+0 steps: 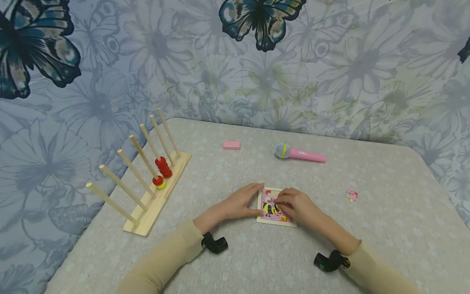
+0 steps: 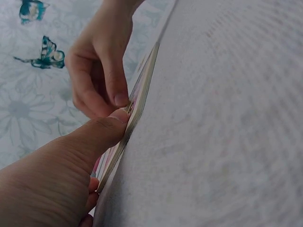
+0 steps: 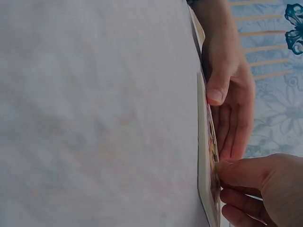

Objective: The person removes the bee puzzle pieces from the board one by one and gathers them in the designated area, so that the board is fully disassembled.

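A small wooden-framed jigsaw puzzle (image 1: 271, 223) with a bee picture on pink lies flat on the table in the head view. My left hand (image 1: 240, 202) holds its left side, thumb on the frame and fingers by the far corner. Over the picture's right half, my right hand (image 1: 299, 206) pinches a puzzle piece between thumb and forefinger, low against the board. The fingers hide most of that piece. In the left wrist view, the right thumb (image 2: 120, 97) comes down close to the left thumb (image 2: 118, 116). A loose pink puzzle piece (image 1: 352, 195) lies farther right.
On the left stands a wooden peg rack (image 1: 147, 220) with upright rods, a stack of red rings (image 1: 163, 166) and a red-and-yellow pair (image 1: 159, 182). A pink block (image 1: 231, 145) and a pink toy microphone (image 1: 304, 154) lie toward the back, near the butterfly-patterned wall.
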Demonstrator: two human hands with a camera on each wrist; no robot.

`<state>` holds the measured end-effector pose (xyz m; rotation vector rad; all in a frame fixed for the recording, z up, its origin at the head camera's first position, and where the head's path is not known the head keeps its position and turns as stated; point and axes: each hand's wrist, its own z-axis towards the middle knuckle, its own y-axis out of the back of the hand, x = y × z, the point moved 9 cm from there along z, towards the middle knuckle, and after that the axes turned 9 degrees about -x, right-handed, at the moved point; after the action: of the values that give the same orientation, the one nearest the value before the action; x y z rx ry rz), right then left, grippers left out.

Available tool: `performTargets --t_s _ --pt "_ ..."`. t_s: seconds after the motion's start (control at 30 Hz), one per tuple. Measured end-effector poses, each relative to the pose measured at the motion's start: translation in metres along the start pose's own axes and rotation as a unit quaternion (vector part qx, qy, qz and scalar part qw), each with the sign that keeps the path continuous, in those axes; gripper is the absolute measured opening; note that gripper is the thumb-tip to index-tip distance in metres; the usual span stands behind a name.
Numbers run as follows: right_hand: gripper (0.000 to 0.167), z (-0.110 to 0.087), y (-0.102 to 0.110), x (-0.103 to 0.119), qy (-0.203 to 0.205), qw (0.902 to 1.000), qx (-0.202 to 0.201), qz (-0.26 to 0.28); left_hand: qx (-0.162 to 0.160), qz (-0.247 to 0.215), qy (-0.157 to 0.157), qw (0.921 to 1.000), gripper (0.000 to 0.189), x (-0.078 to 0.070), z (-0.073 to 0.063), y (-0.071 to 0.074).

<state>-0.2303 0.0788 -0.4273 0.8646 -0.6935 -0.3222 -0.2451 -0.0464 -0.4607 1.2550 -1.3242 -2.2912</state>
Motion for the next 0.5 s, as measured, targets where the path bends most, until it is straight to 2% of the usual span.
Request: performTargets --t_s 0.27,0.5 --pt "0.014 0.014 -0.003 -0.014 -0.034 0.999 0.021 -0.02 0.008 -0.002 0.008 0.9999 0.083 0.002 -0.001 -0.002" --pt "0.011 0.018 -0.003 -0.01 -0.011 0.9983 0.026 -0.05 0.011 0.0 0.016 0.9998 0.084 0.004 -0.001 -0.002"
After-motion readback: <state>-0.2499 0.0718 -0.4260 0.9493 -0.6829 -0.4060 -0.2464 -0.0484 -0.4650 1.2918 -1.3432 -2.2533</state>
